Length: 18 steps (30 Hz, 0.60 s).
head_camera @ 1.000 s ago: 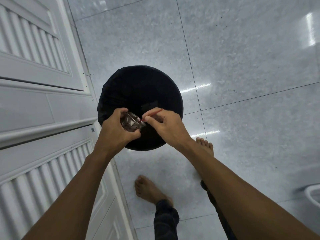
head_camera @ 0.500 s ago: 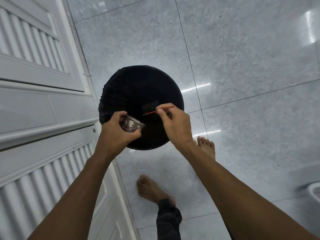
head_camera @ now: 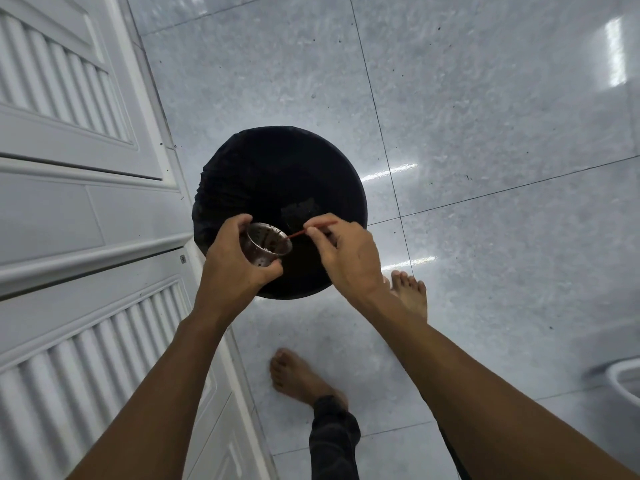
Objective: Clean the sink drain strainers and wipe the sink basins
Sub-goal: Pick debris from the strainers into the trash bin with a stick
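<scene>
The left hand (head_camera: pixel 235 268) grips a small perforated metal cup-shaped sink strainer (head_camera: pixel 265 244). The fingers curl over its far rim and the thumb closes under its near side, so the cup is clasped tightly. It is tilted with its open mouth facing the right hand. The right hand (head_camera: pixel 349 258) pinches a thin red stick (head_camera: pixel 298 233) between thumb and forefinger. The stick's tip reaches just inside the strainer's mouth, and its other end pokes out past the knuckles. The remaining right fingers are folded in behind the back of the hand and mostly hidden.

Both hands are over the near part of a round black bin lined with a black bag (head_camera: pixel 277 168), which stands on glossy pale grey floor tiles (head_camera: pixel 485 133) beside white louvred cabinet doors (head_camera: pixel 69 98).

The strainer's inside is dark (grime or shadow, hard to tell) and the bin's depths show almost nothing – only a faint patch near the stick. The right bare foot (head_camera: pixel 410 292) is partly covered by the right wrist, and the left bare foot (head_camera: pixel 298 375) shows above a dark trouser leg (head_camera: pixel 332 438). A white curved rim (head_camera: pixel 627 379) is cut off at the right edge – it cannot be identified
</scene>
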Available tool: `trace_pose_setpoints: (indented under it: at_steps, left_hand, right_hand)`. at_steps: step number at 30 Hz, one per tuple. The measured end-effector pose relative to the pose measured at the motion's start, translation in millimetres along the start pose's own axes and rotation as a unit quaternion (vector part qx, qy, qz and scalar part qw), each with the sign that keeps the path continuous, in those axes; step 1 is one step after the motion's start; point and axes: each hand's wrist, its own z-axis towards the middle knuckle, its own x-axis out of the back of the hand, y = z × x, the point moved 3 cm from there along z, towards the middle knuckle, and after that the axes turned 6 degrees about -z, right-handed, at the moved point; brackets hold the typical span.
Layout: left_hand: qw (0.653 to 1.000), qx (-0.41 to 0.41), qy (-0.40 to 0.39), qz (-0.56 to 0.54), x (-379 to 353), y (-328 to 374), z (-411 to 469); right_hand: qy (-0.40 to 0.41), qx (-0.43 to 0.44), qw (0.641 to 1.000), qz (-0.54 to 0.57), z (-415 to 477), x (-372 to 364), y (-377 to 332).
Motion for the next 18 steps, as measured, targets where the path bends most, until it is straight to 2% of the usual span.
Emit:
trace_pose_setpoints:
  at_steps: [3,10,15,18]
  left_hand:
    - [1.0,0.003,-0.001,-0.012,-4,-1,-1]
    - [0.999,-0.01,0.018,-0.032,-12,3,-1]
    - [0.999,-0.029,0.022,-0.037,-12,7,3]
    - [0.999,-0.038,0.019,-0.02,-7,4,4]
  right_hand:
    - [0.047,-0.027,0.997,0.048,3,5,-2]
    - [0.011,0.0,0.996,0.085,0,-2,-22]
    - [-0.032,0.02,0.997,0.061,-6,-8,-26]
    - [-0.059,0.019,0.998,-0.011,-7,-1,-14]
